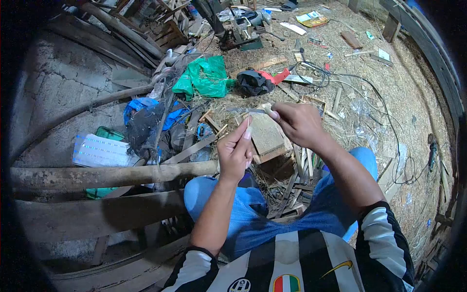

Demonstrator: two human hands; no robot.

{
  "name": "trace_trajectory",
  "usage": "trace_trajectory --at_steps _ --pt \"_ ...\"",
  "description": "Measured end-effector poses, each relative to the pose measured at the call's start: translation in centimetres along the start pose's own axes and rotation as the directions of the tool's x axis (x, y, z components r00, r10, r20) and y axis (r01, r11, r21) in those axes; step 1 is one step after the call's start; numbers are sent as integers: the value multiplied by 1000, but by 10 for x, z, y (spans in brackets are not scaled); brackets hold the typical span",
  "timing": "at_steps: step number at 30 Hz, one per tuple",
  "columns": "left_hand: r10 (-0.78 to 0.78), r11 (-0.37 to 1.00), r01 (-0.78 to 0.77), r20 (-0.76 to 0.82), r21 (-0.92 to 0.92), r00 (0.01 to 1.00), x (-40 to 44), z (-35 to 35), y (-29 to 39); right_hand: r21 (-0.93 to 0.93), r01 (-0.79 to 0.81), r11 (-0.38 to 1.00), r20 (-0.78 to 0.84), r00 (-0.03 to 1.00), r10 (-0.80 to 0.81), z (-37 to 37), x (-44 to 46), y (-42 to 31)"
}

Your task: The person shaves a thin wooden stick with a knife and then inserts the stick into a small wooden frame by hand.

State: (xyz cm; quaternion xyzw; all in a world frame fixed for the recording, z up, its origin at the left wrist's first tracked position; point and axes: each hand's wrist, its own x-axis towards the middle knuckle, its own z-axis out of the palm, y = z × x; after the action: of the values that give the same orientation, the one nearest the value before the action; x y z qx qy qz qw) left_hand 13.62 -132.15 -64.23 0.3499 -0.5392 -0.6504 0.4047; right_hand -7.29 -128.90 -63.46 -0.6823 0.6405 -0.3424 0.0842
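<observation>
Wooden block [265,135], straw-littered floor [411,90], thin stick [249,119]

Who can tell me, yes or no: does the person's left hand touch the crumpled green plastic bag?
No, the green bag lies beyond and clearly apart from the left hand, which pinches a thin pale strip.

Bag [206,78] — green | sheeting [138,104] lower-left of bag: blue | bundle [252,84] right of bag: black | stick [249,118] lower-right of bag: pale | shirt [311,258] — black-and-white stripes
</observation>
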Motion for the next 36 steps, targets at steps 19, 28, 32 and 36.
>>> trace_trajectory --at_steps 19,28,32,36 --pt "-56 995 55 -7 -80 998 -5 2 2 63 98 993 -59 994 -94 4 -6 -8" --pt "-85 989 88 28 -116 996 -6 6 13 84 119 989 -23 993 -118 3 -8 -10" --pt "-84 990 87 29 -108 996 -6 7 15 75 112 991 3 994 -113 2 -7 -12" --pt "-95 986 100 46 -130 994 -7 4 16 44 96 994 -15 995 -95 4 -5 -9"
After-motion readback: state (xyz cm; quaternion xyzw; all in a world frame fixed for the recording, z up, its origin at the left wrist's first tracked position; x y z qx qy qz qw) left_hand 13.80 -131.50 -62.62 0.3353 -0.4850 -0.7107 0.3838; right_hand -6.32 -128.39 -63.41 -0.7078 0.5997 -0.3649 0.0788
